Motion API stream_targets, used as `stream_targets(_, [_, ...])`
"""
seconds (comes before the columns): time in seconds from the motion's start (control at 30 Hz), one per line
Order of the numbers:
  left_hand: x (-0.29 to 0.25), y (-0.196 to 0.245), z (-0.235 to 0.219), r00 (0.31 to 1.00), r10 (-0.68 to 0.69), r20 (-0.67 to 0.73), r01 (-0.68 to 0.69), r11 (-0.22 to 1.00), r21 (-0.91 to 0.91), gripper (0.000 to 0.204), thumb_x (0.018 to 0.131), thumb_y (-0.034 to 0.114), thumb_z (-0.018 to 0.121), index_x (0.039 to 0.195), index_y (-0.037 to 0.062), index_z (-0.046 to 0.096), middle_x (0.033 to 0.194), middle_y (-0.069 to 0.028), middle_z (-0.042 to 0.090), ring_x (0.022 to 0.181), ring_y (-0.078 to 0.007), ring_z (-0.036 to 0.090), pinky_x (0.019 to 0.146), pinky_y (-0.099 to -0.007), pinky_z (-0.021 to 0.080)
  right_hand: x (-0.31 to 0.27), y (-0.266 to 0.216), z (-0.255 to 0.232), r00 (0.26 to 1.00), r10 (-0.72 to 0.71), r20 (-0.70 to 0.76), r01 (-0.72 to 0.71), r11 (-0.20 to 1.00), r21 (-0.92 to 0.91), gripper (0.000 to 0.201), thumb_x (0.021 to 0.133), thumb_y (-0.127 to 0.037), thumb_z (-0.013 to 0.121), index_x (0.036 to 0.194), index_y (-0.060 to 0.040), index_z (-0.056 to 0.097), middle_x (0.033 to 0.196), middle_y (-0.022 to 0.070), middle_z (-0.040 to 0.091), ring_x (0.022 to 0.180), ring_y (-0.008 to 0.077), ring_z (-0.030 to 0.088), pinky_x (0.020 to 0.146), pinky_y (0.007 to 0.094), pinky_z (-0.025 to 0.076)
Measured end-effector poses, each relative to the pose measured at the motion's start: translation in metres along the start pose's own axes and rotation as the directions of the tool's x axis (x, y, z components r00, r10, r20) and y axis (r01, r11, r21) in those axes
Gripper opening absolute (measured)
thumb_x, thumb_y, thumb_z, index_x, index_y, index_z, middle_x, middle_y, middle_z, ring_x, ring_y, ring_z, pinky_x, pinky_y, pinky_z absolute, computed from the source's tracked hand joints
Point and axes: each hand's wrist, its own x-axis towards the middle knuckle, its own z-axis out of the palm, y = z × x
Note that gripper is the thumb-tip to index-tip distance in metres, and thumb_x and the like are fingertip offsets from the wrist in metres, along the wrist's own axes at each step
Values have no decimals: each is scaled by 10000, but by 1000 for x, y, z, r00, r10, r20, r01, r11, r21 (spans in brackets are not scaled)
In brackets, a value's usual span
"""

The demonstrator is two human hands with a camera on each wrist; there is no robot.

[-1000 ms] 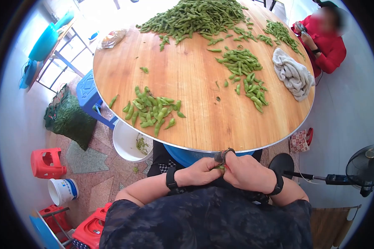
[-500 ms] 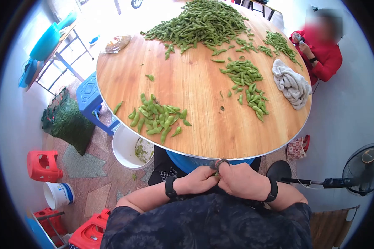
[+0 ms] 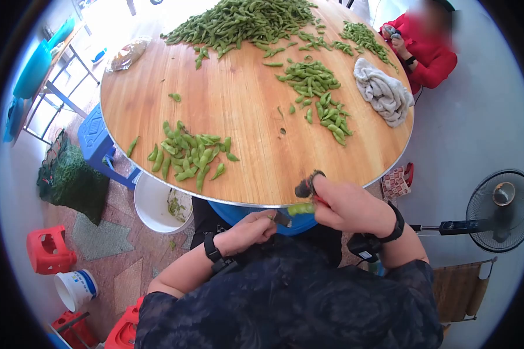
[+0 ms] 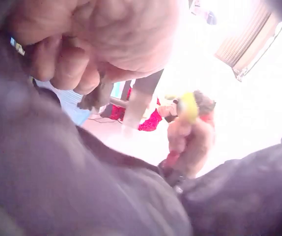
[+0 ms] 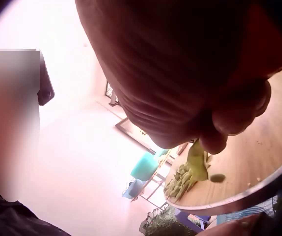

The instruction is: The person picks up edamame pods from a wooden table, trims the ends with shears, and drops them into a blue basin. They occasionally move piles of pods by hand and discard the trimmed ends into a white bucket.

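My right hand (image 3: 317, 203) is raised at the near rim of the round wooden table (image 3: 256, 122). It grips a green edamame pod (image 3: 301, 209) and has a dark ringed tool (image 3: 307, 185) on its forefinger. In the right wrist view the pod (image 5: 197, 160) hangs from the fingertips with a loose bean (image 5: 218, 178) just below it. My left hand (image 3: 268, 220) sits lower and nearer my body, fingers curled, pinching a small dark piece (image 3: 282, 218). The left wrist view shows that piece (image 4: 96, 96) under the curled fingers and the right hand (image 4: 190, 137) beyond.
Heaps of pods (image 3: 189, 154) (image 3: 317, 96) (image 3: 244, 20) and a crumpled towel (image 3: 384, 93) lie on the table. Below its left side stand a white bucket (image 3: 154, 203), a blue stool (image 3: 96, 142) and a green net bag (image 3: 70, 177). A fan (image 3: 501, 209) stands right; a person in red (image 3: 419, 43) sits opposite.
My hands, joined over one pod at the table edge, have parted. The right hand lifted away with the pod; the left drew back toward my body with a small piece.
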Motion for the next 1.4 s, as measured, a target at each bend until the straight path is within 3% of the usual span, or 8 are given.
stream_targets(0.33, [5,-4,-28,941,279,192,-228,941,-248,371,814,231,591,1130,53,516,909,-73,556,632,-98,405,561,-223,333,26,-4,1,994,-105,-22,104,995,-7,168,813,-114,558,868,-11,438,622,221,538,611,434,562,546,489,434])
stream_targets(0.57, [6,0,-10,935,80,346,56,929,-365,668,877,614,514,1260,70,447,1005,-79,565,671,-102,422,618,-218,346,-5,7,25,988,-39,149,54,994,-98,192,798,-119,599,850,-24,440,606,203,533,590,415,567,531,454,458])
stream_targets(0.83, [16,-13,-7,941,22,339,116,918,-380,310,1027,370,375,1010,82,488,747,10,444,618,-89,374,550,-233,322,-18,14,24,999,1,42,6,987,-158,190,787,-99,598,888,-18,460,633,189,551,610,403,586,533,452,468])
stream_targets(1.03, [41,-23,-36,999,8,-49,16,884,467,207,988,223,456,1098,56,514,884,-68,562,764,-167,526,693,-284,426,13,13,10,986,-56,-157,52,998,-32,204,832,-135,570,963,-2,487,705,223,571,683,409,598,586,471,467])
stream_targets(1.1, [59,-36,-42,628,776,58,-494,340,800,261,927,133,505,1160,31,565,1136,-145,598,1035,-289,575,867,-370,461,35,-3,10,978,-99,-184,97,995,-21,213,838,-142,565,975,1,487,721,233,573,701,414,597,601,474,464])
stream_targets(1.27, [59,-42,-56,629,768,119,-236,43,971,313,907,230,563,1166,61,603,1186,-204,587,1139,-363,537,960,-393,435,51,18,16,884,-234,-406,211,972,-101,250,855,-139,566,1056,3,519,816,170,639,715,325,626,633,392,480])
stream_targets(1.33, [34,-21,-34,1000,-15,-25,28,212,977,293,889,331,570,952,64,674,919,-193,655,897,-376,615,780,-416,497,35,31,7,923,-13,-384,19,1000,11,204,866,-140,539,1016,-2,535,787,127,651,676,253,626,620,362,483])
stream_targets(1.4, [36,-32,-37,998,48,33,-42,192,981,330,882,373,557,858,62,668,816,-187,640,814,-379,613,718,-443,486,19,49,-5,935,119,-333,-119,993,21,183,876,-141,520,993,-1,539,768,110,647,681,225,628,618,345,486])
